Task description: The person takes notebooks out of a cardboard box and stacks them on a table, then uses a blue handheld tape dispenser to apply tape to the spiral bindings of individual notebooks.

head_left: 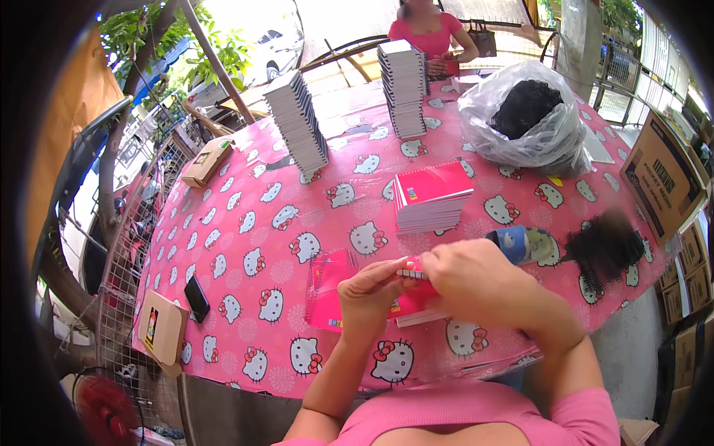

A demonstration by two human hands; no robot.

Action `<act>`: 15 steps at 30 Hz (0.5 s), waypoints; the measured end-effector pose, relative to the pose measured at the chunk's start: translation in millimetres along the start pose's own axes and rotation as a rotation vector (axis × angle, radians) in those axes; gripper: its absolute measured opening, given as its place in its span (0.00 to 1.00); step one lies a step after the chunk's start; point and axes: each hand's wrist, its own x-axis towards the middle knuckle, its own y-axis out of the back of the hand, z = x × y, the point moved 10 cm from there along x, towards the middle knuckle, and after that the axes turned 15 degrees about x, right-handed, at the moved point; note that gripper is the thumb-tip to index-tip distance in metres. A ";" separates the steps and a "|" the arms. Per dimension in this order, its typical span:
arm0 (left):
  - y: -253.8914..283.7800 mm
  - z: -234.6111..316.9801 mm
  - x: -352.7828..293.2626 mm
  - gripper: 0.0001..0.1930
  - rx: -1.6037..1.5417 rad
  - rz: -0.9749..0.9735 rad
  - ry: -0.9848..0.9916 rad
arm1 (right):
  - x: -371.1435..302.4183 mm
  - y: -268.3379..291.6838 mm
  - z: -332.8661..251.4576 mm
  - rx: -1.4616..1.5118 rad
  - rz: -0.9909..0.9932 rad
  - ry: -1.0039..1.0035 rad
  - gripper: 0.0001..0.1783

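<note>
My left hand (370, 291) pinches a small pink-covered notebook (413, 272) by its top edge, above the near part of the table. My right hand (476, 279) is closed at the right end of that edge; its fingertips hide whatever they grip. Under my hands lie more pink notebooks, partly covered. Just left of my left hand, spiral-bound pink notebooks (321, 293) lie overlapped. A stack of pink-covered notebooks (435, 197) stands beyond my hands. To the right spreads a pile of black binding coils (606, 249), and beside it lies a blue object (513, 245) I cannot name.
Two tall notebook stacks (296, 123) (402, 89) stand at the back. A clear plastic bag (483, 111) holds a black tangled mass. On the left lie a phone (197, 299) and cardboard boxes (162, 327). Across the table sits another person (431, 33). Cartons (662, 175) stand right.
</note>
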 end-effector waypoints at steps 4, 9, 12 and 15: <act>-1.3 2.6 0.4 0.17 0.006 -0.016 -0.010 | -22.9 46.2 -32.1 -0.068 0.387 0.201 0.28; -10.1 24.3 8.1 0.17 -0.115 -0.079 -0.061 | -79.3 52.7 -37.4 0.251 0.645 0.341 0.16; -9.8 60.5 9.0 0.15 -0.028 -0.068 -0.313 | -107.8 29.7 -4.8 0.221 0.728 0.219 0.13; -6.9 120.8 -24.1 0.14 0.365 0.100 -0.726 | -139.4 -13.2 72.8 0.198 0.622 -0.189 0.17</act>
